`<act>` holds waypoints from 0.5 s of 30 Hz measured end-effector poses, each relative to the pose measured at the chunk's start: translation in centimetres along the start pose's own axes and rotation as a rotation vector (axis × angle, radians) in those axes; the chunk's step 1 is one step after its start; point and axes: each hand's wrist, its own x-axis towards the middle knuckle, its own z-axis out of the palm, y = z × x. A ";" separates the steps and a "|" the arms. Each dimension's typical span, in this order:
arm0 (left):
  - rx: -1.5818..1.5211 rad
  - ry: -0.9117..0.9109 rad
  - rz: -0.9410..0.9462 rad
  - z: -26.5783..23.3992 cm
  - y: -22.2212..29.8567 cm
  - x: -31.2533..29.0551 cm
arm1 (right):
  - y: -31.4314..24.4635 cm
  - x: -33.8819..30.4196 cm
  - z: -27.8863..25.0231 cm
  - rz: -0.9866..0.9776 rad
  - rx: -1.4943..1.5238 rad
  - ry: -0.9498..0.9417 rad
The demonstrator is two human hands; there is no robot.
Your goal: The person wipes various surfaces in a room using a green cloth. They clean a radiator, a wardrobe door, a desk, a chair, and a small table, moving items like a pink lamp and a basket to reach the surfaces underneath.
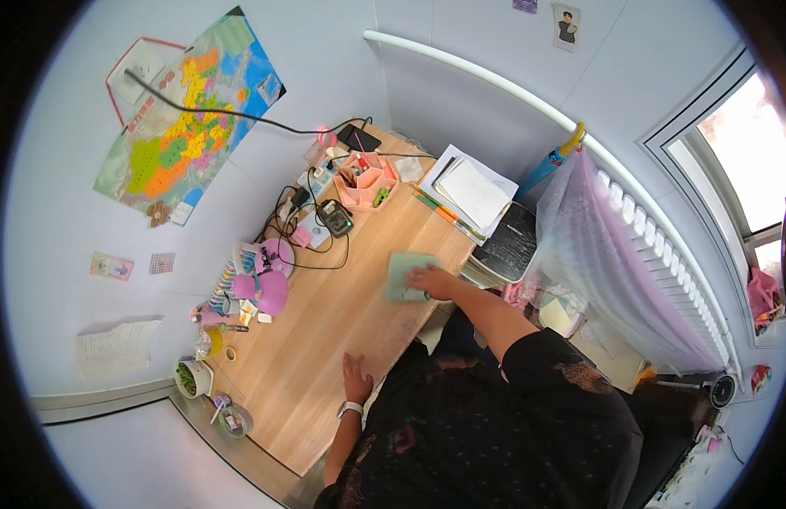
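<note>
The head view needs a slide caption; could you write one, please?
Right hand on a pale green cloth, left hand on the light wooden desktop.

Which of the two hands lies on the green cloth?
The right hand, on the green cloth; the left hand rests on the wooden tabletop instead.

Study corner, probably at home: wooden desk (325, 331), pink desk organizer (359, 201), colourful wall map (176, 148), radiator (647, 227).

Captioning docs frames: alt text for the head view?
A right hand lies on a pale green cloth on a wooden desk; the left hand rests near the desk's edge. Beyond are a pink organizer, black cables and white papers, with a colorful map on the wall.
</note>
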 end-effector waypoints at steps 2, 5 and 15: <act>-0.005 -0.008 -0.043 0.5 -0.4 -0.1 | -1.3 -1.0 -0.7 0.347 0.249 0.251; -0.012 0.017 -0.141 2.8 0.5 1.4 | -1.3 1.3 3.9 0.332 0.783 0.600; 0.620 -0.571 -0.783 8.3 1.0 11.3 | 4.2 -22.8 -6.4 0.494 2.437 0.779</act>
